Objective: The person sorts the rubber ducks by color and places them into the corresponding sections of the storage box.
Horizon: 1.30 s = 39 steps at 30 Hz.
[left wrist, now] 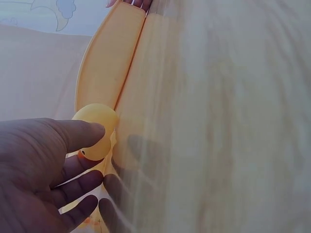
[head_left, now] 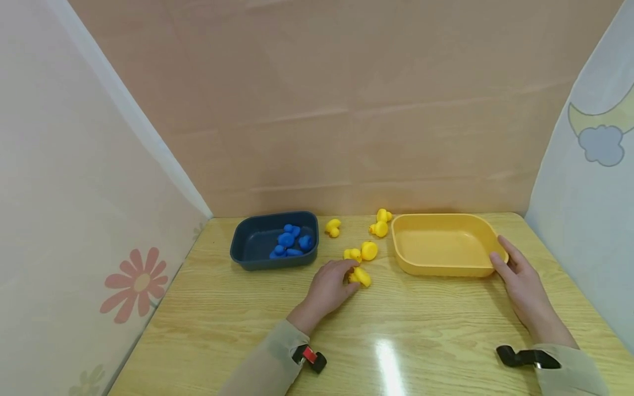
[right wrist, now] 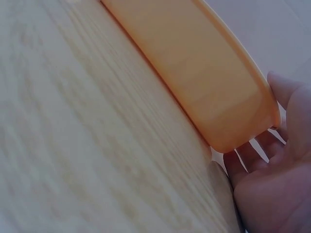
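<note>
A yellow toy duck (head_left: 362,276) sits between the thumb and fingers of my left hand (head_left: 331,287), which pinches it low over the table. In the left wrist view the thumb lies across this duck (left wrist: 98,116), with fingers at its far side. My right hand (head_left: 526,289) holds the right end of a yellow tray (head_left: 443,271), thumb at the front corner of the rim and fingers against the outside of the end wall. From the right wrist view, the fingers (right wrist: 248,156) meet the tray's end wall (right wrist: 228,131).
Near the left hand are more yellow ducks (head_left: 369,251), a pair (head_left: 380,229) beside the tray and one (head_left: 333,227) farther back. A dark blue tray (head_left: 242,260) at the left contains several blue toys (head_left: 285,240). Cloth walls (head_left: 356,137) enclose the wooden table (head_left: 421,330).
</note>
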Motion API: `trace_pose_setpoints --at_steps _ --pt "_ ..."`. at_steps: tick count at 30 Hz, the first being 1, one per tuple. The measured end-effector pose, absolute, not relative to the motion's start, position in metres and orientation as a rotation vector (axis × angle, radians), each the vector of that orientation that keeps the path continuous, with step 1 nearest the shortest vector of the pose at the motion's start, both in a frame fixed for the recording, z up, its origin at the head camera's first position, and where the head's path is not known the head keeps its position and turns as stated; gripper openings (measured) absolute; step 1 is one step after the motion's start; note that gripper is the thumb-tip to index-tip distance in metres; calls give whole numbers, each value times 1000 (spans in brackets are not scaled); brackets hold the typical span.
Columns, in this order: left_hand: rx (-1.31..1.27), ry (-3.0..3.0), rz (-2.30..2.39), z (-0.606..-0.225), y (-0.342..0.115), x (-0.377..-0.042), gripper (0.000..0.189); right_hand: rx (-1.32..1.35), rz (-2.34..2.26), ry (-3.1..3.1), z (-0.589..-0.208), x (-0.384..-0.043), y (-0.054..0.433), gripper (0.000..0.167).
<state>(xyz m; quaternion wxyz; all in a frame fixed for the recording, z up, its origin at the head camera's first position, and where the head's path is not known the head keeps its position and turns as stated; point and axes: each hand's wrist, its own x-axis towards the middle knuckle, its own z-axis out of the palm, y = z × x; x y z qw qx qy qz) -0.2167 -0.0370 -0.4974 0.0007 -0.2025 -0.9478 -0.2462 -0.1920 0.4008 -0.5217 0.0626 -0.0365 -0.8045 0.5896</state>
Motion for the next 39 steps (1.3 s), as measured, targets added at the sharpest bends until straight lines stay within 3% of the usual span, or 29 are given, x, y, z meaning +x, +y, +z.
trace_pose_setpoints --at_steps 15,25,39 --pt "-628 -2818 -906 -481 -23 -218 43 -134 1857 -2358 -521 -188 401 73" --pt "-754 -2722 -942 -448 24 -231 44 -133 1914 -2313 -519 -184 400 73" --pt "-868 -2693 -802 -438 96 -244 46 -134 1838 -2361 -518 -181 399 75"
